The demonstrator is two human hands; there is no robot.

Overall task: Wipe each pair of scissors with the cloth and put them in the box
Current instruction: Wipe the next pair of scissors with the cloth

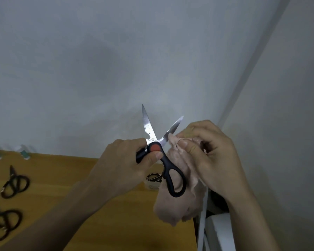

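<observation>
Black-handled steel scissors [155,148] spread open, left hand [124,163] gripping one handle; right hand [209,154] pinches fuzzy pink cloth [174,201] against a blade.

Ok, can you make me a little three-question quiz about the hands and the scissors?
1. True or false: the blades of the black-handled scissors with the orange pivot are spread apart.
2. Which hand pinches the pale pink cloth? A left hand, B right hand
3. Fill in: other dark scissors lie on the ____ table.

Key: 1 true. 2 B. 3 wooden.
</observation>
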